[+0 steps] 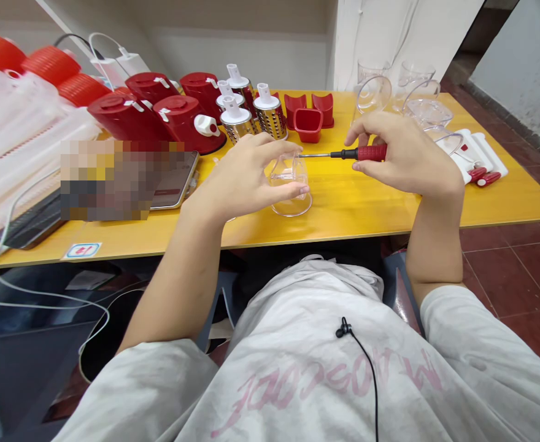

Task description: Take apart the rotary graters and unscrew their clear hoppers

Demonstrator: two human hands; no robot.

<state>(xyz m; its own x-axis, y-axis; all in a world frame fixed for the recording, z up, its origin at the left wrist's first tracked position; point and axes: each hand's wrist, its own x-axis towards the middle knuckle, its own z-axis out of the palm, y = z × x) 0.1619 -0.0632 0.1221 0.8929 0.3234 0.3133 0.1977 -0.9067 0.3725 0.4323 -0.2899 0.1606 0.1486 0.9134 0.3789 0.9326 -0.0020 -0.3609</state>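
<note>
My left hand [256,175] is closed around a clear plastic part [293,199] with a round rim, thumb and fingers on either side of it just above the yellow table. In my right hand [394,156] is a screwdriver [366,153] with a red and black handle, gripped at the handle by thumb and fingers. It lies level, its thin metal shaft pointing left and its tip meeting the clear part near my left fingertips. Whether a screw sits at the tip is too small to tell.
Red housings [189,120], metal grater drums [270,116] with white stems and red cups [307,124] stand behind my hands. Clear plastic parts [429,112] and white pieces with red-tipped handles [475,156] lie right. A tablet [175,184] and white cables [44,301] are left.
</note>
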